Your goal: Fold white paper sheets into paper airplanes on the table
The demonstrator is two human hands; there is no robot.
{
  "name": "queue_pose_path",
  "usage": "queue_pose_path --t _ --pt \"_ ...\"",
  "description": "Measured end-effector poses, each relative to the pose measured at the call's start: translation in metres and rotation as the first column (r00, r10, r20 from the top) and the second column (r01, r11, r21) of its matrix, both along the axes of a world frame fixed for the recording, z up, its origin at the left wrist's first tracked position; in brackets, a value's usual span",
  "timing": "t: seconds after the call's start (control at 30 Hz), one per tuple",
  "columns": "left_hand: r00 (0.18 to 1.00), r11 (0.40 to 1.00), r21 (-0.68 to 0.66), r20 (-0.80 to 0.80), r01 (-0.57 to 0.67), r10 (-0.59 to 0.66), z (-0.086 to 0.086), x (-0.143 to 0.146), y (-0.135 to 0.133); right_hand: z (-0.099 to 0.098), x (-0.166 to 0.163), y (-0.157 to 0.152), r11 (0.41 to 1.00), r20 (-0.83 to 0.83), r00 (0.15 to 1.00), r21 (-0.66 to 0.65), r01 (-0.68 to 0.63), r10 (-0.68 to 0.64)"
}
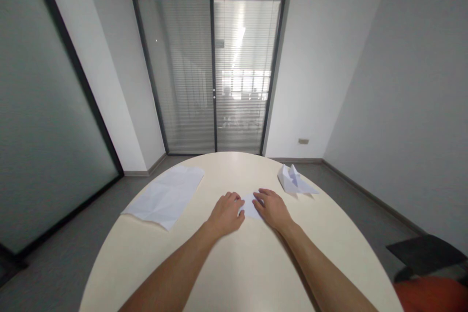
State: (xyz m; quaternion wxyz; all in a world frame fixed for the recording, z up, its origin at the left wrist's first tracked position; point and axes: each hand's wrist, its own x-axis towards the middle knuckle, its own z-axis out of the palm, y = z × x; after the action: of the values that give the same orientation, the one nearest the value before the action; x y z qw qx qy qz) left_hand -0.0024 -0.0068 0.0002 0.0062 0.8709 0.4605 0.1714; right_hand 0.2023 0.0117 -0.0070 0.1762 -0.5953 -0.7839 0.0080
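Observation:
A small folded piece of white paper [250,207] lies on the table between my two hands. My left hand [227,212] is at its left edge, fingers bent and the thumb close to the paper. From the right, my right hand [272,207] has its curled fingertips on the paper's right side. Parts of the paper are hidden under the fingers, so its exact folds cannot be made out. Beyond my right hand stands a folded paper shape [294,181] with pointed peaks. To the left lies a large creased white sheet [164,195], spread out flat.
The round cream table [234,263] fills the foreground. A dark chair part [427,253] and a red-orange surface [435,295] are at the lower right. Ahead are glass panels with blinds [175,73], and a frosted panel [47,107] stands at the left.

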Motion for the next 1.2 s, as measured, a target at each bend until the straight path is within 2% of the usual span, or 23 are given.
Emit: queue_pose_path --t 0.17,0.33,0.47,0.67,0.87,1.07,1.2 --pt "0.999 0.999 0.026 0.032 -0.019 0.018 -0.002 0.001 0.001 0.009 -0.005 -0.004 0.991 -0.026 0.991 0.018 -0.129 0.130" --pt "0.993 0.997 0.011 0.086 -0.078 0.077 -0.006 0.001 0.004 0.009 -0.012 -0.010 0.969 -0.059 0.967 0.025 -0.245 0.246" --pt "0.974 0.999 -0.049 0.225 -0.015 0.026 -0.016 0.001 0.012 0.007 -0.010 -0.009 0.957 -0.068 0.955 0.019 -0.288 0.289" --pt "0.908 0.993 -0.110 0.419 0.037 0.013 -0.032 -0.002 0.025 0.005 -0.007 -0.007 0.945 -0.081 0.941 0.037 -0.326 0.328" --pt "0.863 0.990 -0.123 0.506 0.070 0.002 -0.034 -0.003 0.027 0.001 -0.008 -0.005 0.939 -0.114 0.932 0.066 -0.337 0.343" --pt "0.775 0.978 -0.146 0.631 0.147 -0.022 -0.038 -0.003 0.031 0.003 -0.009 -0.007 0.946 -0.130 0.938 0.076 -0.314 0.322" --pt "0.746 0.979 -0.142 0.666 0.144 -0.013 -0.041 -0.003 0.033 0.003 -0.008 -0.007 0.944 -0.124 0.936 0.072 -0.322 0.328"
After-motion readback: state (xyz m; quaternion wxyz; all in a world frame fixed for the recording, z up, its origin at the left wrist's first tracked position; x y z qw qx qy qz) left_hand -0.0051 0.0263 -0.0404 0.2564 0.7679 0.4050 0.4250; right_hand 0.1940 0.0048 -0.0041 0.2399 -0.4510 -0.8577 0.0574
